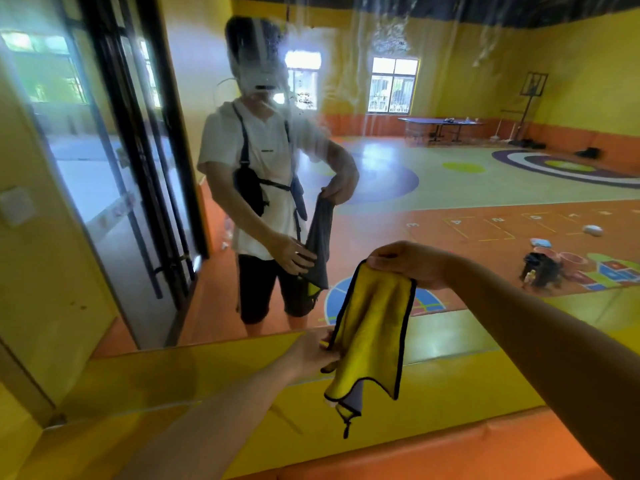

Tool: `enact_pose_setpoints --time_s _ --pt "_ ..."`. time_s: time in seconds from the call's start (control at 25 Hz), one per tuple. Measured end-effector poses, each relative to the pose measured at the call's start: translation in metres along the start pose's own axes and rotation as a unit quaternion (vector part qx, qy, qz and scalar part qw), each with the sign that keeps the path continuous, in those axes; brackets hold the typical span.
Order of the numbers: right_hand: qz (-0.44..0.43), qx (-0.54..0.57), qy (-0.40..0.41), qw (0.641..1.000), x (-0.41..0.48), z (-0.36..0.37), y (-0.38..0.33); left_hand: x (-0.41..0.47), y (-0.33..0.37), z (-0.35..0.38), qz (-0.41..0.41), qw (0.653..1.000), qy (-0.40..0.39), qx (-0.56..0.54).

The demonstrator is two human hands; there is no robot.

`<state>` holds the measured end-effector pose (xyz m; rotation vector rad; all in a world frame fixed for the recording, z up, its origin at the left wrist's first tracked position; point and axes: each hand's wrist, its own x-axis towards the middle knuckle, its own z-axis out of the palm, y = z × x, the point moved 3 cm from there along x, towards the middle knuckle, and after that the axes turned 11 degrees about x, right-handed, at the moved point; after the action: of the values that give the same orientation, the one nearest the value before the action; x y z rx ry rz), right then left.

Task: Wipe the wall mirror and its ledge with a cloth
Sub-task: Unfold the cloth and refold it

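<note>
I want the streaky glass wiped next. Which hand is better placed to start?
Right. The right hand pinches the cloth at its top edge, raised in front of the mirror; the left hand sits lower by the ledge, only touching its side.

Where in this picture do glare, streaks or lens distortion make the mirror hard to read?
Head view: streaks and smears on the wall mirror blur its upper part; the reflected window near the top centre is washed out; the wide-angle lens bends the mirror's left edge and the yellow ledge; the yellow cloth is sharp.
</note>
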<state>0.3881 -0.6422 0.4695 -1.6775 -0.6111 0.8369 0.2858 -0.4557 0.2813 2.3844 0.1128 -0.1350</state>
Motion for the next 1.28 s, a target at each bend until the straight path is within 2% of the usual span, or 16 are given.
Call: enact_pose_setpoints --time_s 0.12,0.28,0.36,0.4,0.44,0.52,0.6,0.68,0.72,0.88,0.92,1.04,1.12,1.28 --pt "0.015 0.012 0.005 1.000 -0.013 -0.018 -0.006 -0.007 0.007 0.005 0.027 0.999 0.042 0.010" --pt "0.079 0.028 -0.004 0.997 -0.034 -0.054 0.015 -0.011 -0.022 -0.028 -0.016 0.995 0.090 0.047" --pt "0.117 -0.067 -0.002 0.991 -0.042 -0.068 0.030 -0.011 -0.037 -0.050 -0.028 0.991 0.116 0.059" --pt "0.124 -0.180 0.012 0.976 -0.044 -0.074 0.037 -0.007 -0.044 -0.058 -0.033 0.990 0.117 0.069" --pt "0.120 -0.303 0.033 0.945 -0.044 -0.079 0.043 -0.006 -0.045 -0.065 -0.027 0.989 0.120 0.080" --pt "0.091 -0.455 0.083 0.882 -0.040 -0.086 0.053 -0.008 -0.034 -0.076 0.001 0.984 0.140 0.113" --pt "0.067 -0.515 0.138 0.843 -0.038 -0.089 0.061 -0.017 -0.015 -0.083 0.027 0.962 0.185 0.199" --pt "0.042 -0.527 0.188 0.828 -0.037 -0.083 0.061 -0.023 0.001 -0.090 0.054 0.936 0.245 0.248" --pt "0.022 -0.534 0.212 0.818 -0.036 -0.077 0.059 -0.024 0.008 -0.093 0.065 0.931 0.263 0.244" --pt "-0.104 -0.614 0.280 0.731 -0.028 -0.050 0.046 -0.018 0.032 -0.102 0.113 0.921 0.317 0.197" --pt "-0.138 -0.603 0.286 0.731 -0.023 -0.046 0.044 -0.015 0.037 -0.103 0.128 0.917 0.324 0.192" --pt "-0.248 -0.477 0.255 0.804 -0.003 -0.036 0.041 -0.011 0.057 -0.109 0.163 0.920 0.322 0.151" --pt "-0.313 -0.389 0.233 0.835 0.006 -0.018 0.038 -0.004 0.063 -0.108 0.165 0.929 0.317 0.091" --pt "-0.262 -0.223 0.242 0.907 0.022 0.021 0.040 0.001 0.071 -0.092 0.130 0.945 0.287 -0.087"
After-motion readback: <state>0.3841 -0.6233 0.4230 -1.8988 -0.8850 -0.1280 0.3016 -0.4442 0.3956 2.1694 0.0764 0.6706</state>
